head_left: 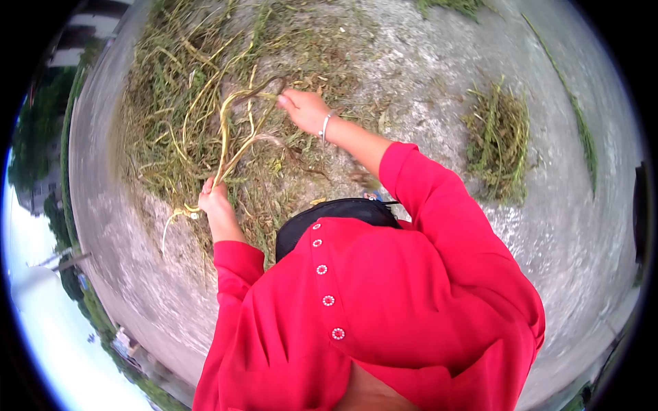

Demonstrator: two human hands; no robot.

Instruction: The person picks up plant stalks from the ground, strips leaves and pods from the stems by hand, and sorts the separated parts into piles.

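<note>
My left hand (216,203) is closed around several long yellowish plant stalks (225,130), whose far parts run up over the pile. My right hand (305,111) pinches a thin brownish stalk end (269,89) that bends back toward the same stalks. A silver bracelet circles my right wrist. Beneath both hands spreads a loose pile of drying green and yellow plants (164,130). A pale stalk end (166,229) hangs out below my left hand. Whether the right-hand stalk is joined to the left bunch I cannot tell.
On the grey concrete ground (425,75) to the right lies a small heap of cut plants (502,140). Farther right is a long green stem (574,103). More greenery (452,5) lies at the top edge. A black bag (336,214) sits at my waist.
</note>
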